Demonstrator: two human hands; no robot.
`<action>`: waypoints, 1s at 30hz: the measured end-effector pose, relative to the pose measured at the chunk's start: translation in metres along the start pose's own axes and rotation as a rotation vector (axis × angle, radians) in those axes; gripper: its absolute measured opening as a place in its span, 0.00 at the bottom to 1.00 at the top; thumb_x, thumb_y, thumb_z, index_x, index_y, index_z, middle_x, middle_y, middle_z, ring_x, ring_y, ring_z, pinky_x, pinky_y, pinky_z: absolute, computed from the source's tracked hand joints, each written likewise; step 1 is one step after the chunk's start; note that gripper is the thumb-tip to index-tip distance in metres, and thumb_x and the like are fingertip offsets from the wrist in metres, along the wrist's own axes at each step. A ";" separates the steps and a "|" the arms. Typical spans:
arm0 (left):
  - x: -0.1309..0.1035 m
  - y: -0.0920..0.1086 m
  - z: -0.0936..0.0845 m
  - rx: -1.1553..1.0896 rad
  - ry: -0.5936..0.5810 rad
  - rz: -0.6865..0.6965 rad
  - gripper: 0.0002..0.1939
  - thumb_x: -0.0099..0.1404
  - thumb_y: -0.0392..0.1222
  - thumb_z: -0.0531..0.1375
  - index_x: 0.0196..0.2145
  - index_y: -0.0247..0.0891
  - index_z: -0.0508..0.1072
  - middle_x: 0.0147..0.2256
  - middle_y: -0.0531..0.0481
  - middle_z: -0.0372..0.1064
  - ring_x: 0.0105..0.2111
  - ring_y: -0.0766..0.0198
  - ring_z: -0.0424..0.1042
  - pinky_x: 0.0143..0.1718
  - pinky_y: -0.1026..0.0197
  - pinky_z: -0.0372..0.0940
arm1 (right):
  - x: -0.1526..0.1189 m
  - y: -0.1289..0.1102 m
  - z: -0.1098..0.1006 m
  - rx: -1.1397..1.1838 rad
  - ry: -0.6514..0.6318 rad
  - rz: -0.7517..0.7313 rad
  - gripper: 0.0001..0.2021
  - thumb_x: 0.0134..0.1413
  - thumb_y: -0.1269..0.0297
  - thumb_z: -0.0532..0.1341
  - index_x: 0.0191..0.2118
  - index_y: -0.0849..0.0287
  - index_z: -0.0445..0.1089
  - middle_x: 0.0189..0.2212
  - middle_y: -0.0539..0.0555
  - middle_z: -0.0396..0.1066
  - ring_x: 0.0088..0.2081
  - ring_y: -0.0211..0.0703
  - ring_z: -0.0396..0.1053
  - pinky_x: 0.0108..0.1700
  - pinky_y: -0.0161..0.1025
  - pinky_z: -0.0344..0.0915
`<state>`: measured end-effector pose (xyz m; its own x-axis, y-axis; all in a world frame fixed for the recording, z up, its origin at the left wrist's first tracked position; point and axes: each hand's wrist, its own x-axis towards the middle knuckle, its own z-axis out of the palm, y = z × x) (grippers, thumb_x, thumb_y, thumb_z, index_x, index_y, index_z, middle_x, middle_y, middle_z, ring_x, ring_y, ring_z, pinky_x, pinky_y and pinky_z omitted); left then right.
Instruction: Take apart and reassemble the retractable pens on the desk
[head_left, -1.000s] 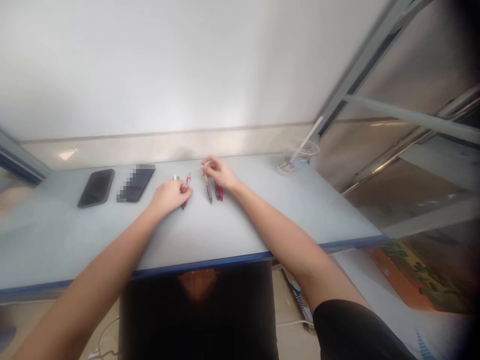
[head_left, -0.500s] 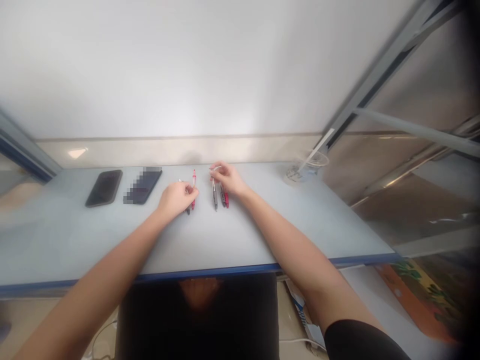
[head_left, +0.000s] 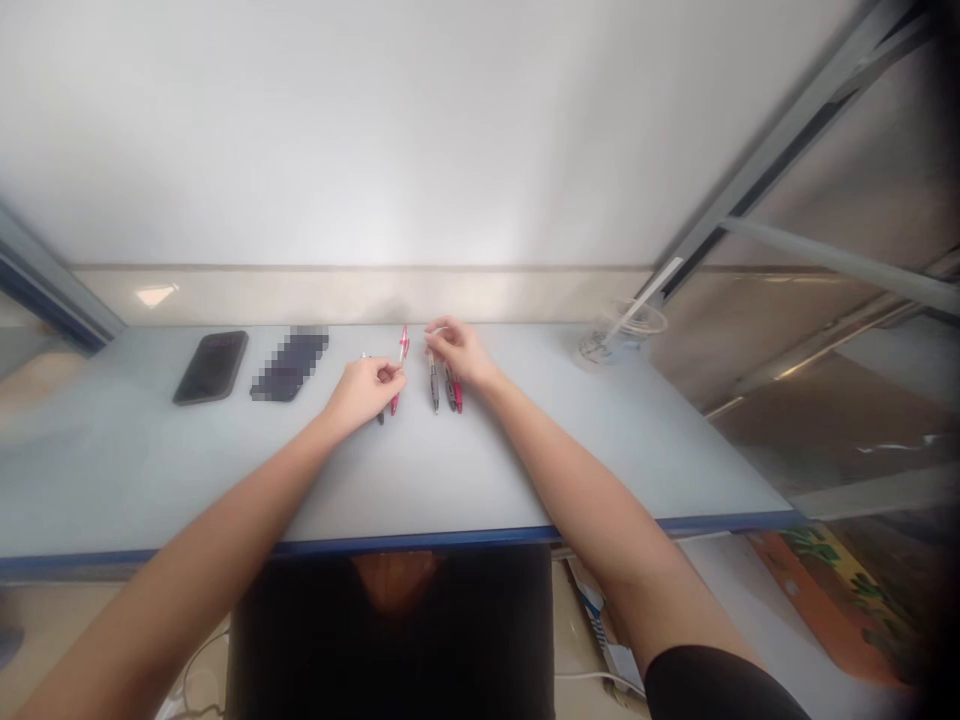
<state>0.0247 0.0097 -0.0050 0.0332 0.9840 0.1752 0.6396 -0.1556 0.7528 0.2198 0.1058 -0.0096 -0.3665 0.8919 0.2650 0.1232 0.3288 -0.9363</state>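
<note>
My left hand [head_left: 366,390] is closed in a pinch on a red pen [head_left: 403,345], whose clear and red upper end rises tilted past the fingers. A dark pen [head_left: 380,418] lies under that hand, mostly covered. To the right, my right hand [head_left: 459,352] has its thumb and forefinger bent together at the upper end of a grey pen [head_left: 435,390]. Beneath the same palm lie another dark pen [head_left: 450,390] and a second red pen [head_left: 459,397], their upper ends hidden.
Two phones lie left of the hands, a grey-edged phone [head_left: 211,367] and a partly pixelated dark phone [head_left: 289,370]. A clear plastic cup [head_left: 619,335] with a white straw stands at the back right. The pale desk [head_left: 420,480] meets a wall behind.
The red pen in my left hand has shifted slightly right and tilted more to the right. My right hand stays at the grey pen. The whole view has shifted a little.
</note>
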 end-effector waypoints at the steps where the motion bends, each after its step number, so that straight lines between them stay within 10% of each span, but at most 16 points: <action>1: 0.000 0.001 0.000 -0.012 0.003 -0.005 0.10 0.60 0.44 0.57 0.25 0.40 0.73 0.22 0.51 0.74 0.23 0.61 0.70 0.29 0.59 0.65 | 0.000 0.000 0.000 0.009 0.002 -0.002 0.15 0.55 0.51 0.64 0.43 0.55 0.67 0.24 0.47 0.71 0.28 0.42 0.68 0.33 0.39 0.65; 21: 0.002 0.004 -0.004 -0.056 0.014 -0.023 0.05 0.56 0.42 0.60 0.24 0.40 0.72 0.20 0.55 0.68 0.21 0.65 0.67 0.26 0.61 0.61 | -0.007 -0.015 0.001 0.043 0.009 0.080 0.09 0.57 0.62 0.64 0.42 0.56 0.67 0.23 0.46 0.71 0.24 0.37 0.66 0.25 0.33 0.62; 30: 0.001 0.002 -0.006 -0.123 -0.037 -0.011 0.12 0.59 0.44 0.63 0.41 0.40 0.73 0.24 0.54 0.74 0.22 0.62 0.71 0.24 0.62 0.62 | 0.001 -0.005 0.002 0.106 0.088 0.151 0.04 0.59 0.66 0.62 0.38 0.56 0.67 0.24 0.46 0.71 0.24 0.36 0.66 0.27 0.32 0.63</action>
<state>0.0214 0.0099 0.0001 0.0569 0.9879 0.1444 0.5413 -0.1521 0.8269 0.2172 0.1042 -0.0050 -0.2685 0.9539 0.1343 0.0712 0.1587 -0.9848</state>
